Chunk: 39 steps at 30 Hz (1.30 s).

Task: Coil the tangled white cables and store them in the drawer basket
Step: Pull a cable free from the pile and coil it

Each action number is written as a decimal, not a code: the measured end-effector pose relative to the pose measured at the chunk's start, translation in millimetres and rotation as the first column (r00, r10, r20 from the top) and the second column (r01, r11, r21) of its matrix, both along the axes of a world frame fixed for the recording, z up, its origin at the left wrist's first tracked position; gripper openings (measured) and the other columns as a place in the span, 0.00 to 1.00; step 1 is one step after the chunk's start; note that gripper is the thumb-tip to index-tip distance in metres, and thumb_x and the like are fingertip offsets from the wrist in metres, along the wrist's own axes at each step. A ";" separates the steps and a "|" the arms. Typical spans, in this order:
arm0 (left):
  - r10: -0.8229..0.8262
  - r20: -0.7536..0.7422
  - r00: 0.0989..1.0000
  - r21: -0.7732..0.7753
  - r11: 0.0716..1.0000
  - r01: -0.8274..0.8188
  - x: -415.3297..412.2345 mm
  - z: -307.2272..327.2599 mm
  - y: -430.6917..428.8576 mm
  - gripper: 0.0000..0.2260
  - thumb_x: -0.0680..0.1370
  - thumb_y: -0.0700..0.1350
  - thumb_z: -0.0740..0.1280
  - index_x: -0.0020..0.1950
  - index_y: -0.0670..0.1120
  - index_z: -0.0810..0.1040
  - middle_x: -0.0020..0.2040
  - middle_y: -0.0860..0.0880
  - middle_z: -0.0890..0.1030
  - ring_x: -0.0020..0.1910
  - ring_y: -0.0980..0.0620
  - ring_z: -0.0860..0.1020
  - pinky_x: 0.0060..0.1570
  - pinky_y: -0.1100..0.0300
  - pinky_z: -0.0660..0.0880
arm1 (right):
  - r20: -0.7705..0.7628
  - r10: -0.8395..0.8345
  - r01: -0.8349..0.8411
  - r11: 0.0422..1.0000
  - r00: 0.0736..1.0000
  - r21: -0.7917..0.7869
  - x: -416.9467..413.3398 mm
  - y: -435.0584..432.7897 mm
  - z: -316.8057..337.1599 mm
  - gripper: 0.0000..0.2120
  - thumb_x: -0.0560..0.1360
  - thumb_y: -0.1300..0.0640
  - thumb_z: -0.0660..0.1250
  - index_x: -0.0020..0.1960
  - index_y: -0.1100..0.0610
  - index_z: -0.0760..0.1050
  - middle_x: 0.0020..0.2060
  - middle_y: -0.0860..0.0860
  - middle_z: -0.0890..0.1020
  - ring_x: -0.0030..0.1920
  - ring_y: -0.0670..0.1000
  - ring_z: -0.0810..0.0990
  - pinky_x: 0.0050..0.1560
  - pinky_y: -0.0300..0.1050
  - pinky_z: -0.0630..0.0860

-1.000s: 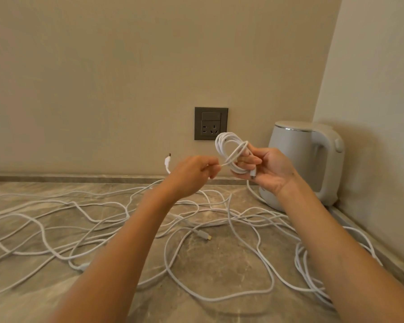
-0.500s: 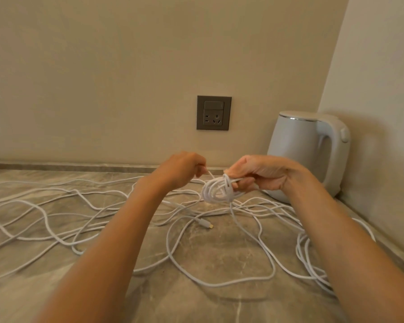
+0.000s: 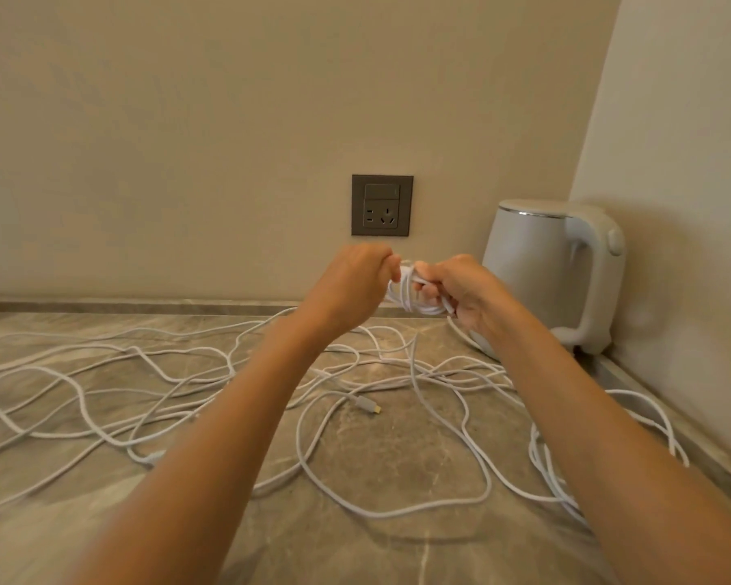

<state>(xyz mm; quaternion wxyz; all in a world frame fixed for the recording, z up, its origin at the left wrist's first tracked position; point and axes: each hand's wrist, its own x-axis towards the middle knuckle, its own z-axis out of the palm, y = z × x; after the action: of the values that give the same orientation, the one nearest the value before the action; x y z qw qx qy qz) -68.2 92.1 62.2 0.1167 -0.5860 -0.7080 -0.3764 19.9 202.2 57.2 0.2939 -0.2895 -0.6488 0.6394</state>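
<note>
A small coil of white cable (image 3: 410,295) hangs in the air between my two hands, above the back of the stone counter. My right hand (image 3: 461,293) grips the coil, fingers curled round its loops. My left hand (image 3: 351,285) pinches a strand of the same cable right beside it. Several loose white cables (image 3: 153,390) lie tangled across the counter below, and one metal-tipped plug end (image 3: 368,405) rests near the middle. The drawer basket is not in view.
A white electric kettle (image 3: 553,272) stands in the back right corner against the side wall. A dark wall socket (image 3: 382,211) sits on the back wall above my hands. The grey stone counter (image 3: 397,546) runs to the wall on the right.
The coil dropped from in front of the socket to just above the counter, then rose a little. My hands have closed together, with the loose end now wound tighter round the coil.
</note>
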 end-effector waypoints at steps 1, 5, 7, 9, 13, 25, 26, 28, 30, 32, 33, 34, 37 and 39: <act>-0.029 0.048 0.998 0.019 0.999 0.028 2.8 -0.2 0.2 0.13 0.80 0.39 0.56 0.43 0.38 0.79 0.34 0.46 0.76 0.34 0.51 0.71 0.35 0.58 0.61 | -0.080 -0.031 0.027 0.999 0.996 -0.043 -0.3 1.3 -0.4 0.12 0.79 0.65 0.59 0.38 0.66 0.72 0.31 0.55 0.74 0.17 0.41 0.68 0.21 0.29 0.66; -0.126 0.254 0.959 0.038 0.992 0.120 8.4 -4.7 3.9 0.14 0.79 0.39 0.58 0.34 0.45 0.74 0.26 0.51 0.72 0.20 0.59 0.68 0.25 0.65 0.68 | -0.344 -0.108 0.014 0.964 0.933 -0.265 0.8 4.2 2.5 0.13 0.80 0.65 0.57 0.38 0.65 0.71 0.27 0.53 0.73 0.17 0.42 0.67 0.21 0.31 0.66; -0.151 0.390 0.908 0.042 0.988 0.147 6.2 -8.6 4.2 0.15 0.80 0.39 0.59 0.34 0.45 0.74 0.27 0.50 0.73 0.20 0.60 0.69 0.25 0.66 0.71 | -0.411 -0.088 -0.050 0.949 0.907 -0.312 1.5 2.9 4.6 0.13 0.81 0.64 0.55 0.38 0.63 0.71 0.21 0.50 0.73 0.17 0.41 0.67 0.24 0.31 0.65; -0.178 0.559 0.810 0.058 0.983 0.176 1.6 -11.0 3.9 0.13 0.80 0.40 0.59 0.36 0.44 0.76 0.27 0.49 0.74 0.20 0.60 0.70 0.25 0.68 0.71 | -0.432 -0.045 -0.106 0.942 0.901 -0.318 1.1 0.0 5.6 0.14 0.81 0.63 0.54 0.38 0.61 0.70 0.17 0.47 0.71 0.18 0.41 0.66 0.27 0.32 0.64; -0.185 0.727 0.662 0.073 0.978 0.193 -4.8 -13.9 4.7 0.06 0.79 0.41 0.62 0.44 0.41 0.74 0.27 0.49 0.75 0.20 0.60 0.70 0.25 0.68 0.70 | -0.446 0.048 -0.200 0.933 0.894 -0.300 1.0 -2.1 5.6 0.15 0.82 0.61 0.53 0.37 0.59 0.69 0.17 0.47 0.66 0.19 0.43 0.64 0.30 0.34 0.64; -0.201 0.597 0.777 0.078 0.978 0.193 -11.5 -14.8 3.6 0.07 0.79 0.38 0.61 0.51 0.44 0.78 0.30 0.49 0.75 0.21 0.61 0.68 0.27 0.70 0.69 | -0.493 0.124 -0.313 0.894 0.861 -0.322 2.4 -5.6 -0.4 0.14 0.80 0.54 0.59 0.39 0.61 0.71 0.24 0.48 0.68 0.20 0.42 0.63 0.28 0.32 0.65; -0.189 0.567 0.802 0.081 0.981 0.174 -11.5 -15.6 4.6 0.08 0.79 0.37 0.61 0.50 0.43 0.79 0.30 0.49 0.75 0.21 0.61 0.68 0.27 0.70 0.69 | -0.499 0.113 -0.313 0.887 0.859 -0.338 1.6 -4.9 -1.5 0.13 0.80 0.55 0.59 0.40 0.61 0.71 0.25 0.48 0.68 0.20 0.42 0.63 0.29 0.32 0.66; -0.178 0.518 0.836 0.095 0.984 0.151 -12.6 -17.1 6.0 0.08 0.78 0.37 0.62 0.50 0.42 0.80 0.29 0.49 0.76 0.20 0.61 0.68 0.27 0.68 0.69 | -0.497 0.104 -0.319 0.873 0.861 -0.370 0.3 -4.0 -3.7 0.13 0.81 0.55 0.58 0.41 0.61 0.71 0.23 0.48 0.68 0.21 0.41 0.63 0.37 0.35 0.66; -0.171 0.478 0.861 0.098 0.985 0.142 -12.9 -17.3 6.9 0.07 0.78 0.37 0.62 0.48 0.43 0.81 0.28 0.50 0.76 0.21 0.61 0.68 0.28 0.67 0.69 | -0.478 0.111 -0.325 0.861 0.871 -0.392 -0.3 -2.8 -5.3 0.14 0.81 0.53 0.56 0.41 0.60 0.71 0.20 0.48 0.66 0.23 0.42 0.62 0.42 0.37 0.68; -0.158 0.427 0.890 0.087 0.987 0.134 -12.1 -17.0 7.7 0.08 0.77 0.36 0.63 0.45 0.44 0.80 0.28 0.50 0.76 0.21 0.61 0.67 0.29 0.66 0.69 | -0.447 0.127 -0.326 0.855 0.886 -0.404 0.1 -2.0 -6.0 0.15 0.81 0.52 0.55 0.39 0.59 0.70 0.19 0.48 0.64 0.23 0.43 0.63 0.40 0.40 0.74; -0.154 0.402 0.903 0.083 0.988 0.131 -11.5 -16.8 7.6 0.08 0.77 0.36 0.63 0.43 0.45 0.80 0.28 0.51 0.76 0.21 0.61 0.67 0.28 0.67 0.69 | -0.437 0.137 -0.333 0.849 0.889 -0.411 0.5 -1.4 -6.2 0.16 0.81 0.52 0.55 0.39 0.59 0.69 0.19 0.48 0.64 0.22 0.44 0.63 0.38 0.42 0.75; -0.151 0.374 0.915 0.080 0.988 0.130 -10.4 -16.4 6.8 0.08 0.77 0.37 0.63 0.41 0.44 0.80 0.28 0.51 0.76 0.21 0.61 0.67 0.28 0.68 0.68 | -0.434 0.147 -0.344 0.838 0.889 -0.422 1.2 -0.7 -6.4 0.16 0.81 0.51 0.55 0.39 0.59 0.69 0.19 0.48 0.64 0.22 0.44 0.64 0.37 0.42 0.76; -0.136 0.230 0.963 0.068 0.990 0.124 -7.9 -14.4 3.4 0.09 0.77 0.40 0.65 0.39 0.38 0.81 0.30 0.46 0.77 0.26 0.58 0.70 0.31 0.65 0.69 | -0.411 0.165 -0.359 0.813 0.897 -0.459 3.3 2.1 -5.9 0.16 0.81 0.52 0.55 0.41 0.60 0.71 0.20 0.49 0.64 0.21 0.44 0.64 0.34 0.40 0.77; -0.120 0.085 0.989 0.063 0.991 0.114 -7.8 -12.7 1.3 0.11 0.76 0.42 0.67 0.37 0.37 0.80 0.31 0.45 0.76 0.28 0.55 0.69 0.32 0.61 0.68 | -0.377 0.169 -0.347 0.809 0.911 -0.475 4.4 3.3 -5.9 0.15 0.81 0.52 0.57 0.43 0.62 0.73 0.25 0.52 0.70 0.25 0.46 0.69 0.33 0.41 0.78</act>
<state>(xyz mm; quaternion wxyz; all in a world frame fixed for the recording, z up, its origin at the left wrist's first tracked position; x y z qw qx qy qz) -76.0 93.3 49.5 0.0799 -0.6056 -0.6656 -0.4287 24.3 205.5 51.3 0.2112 -0.1608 -0.4237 0.8660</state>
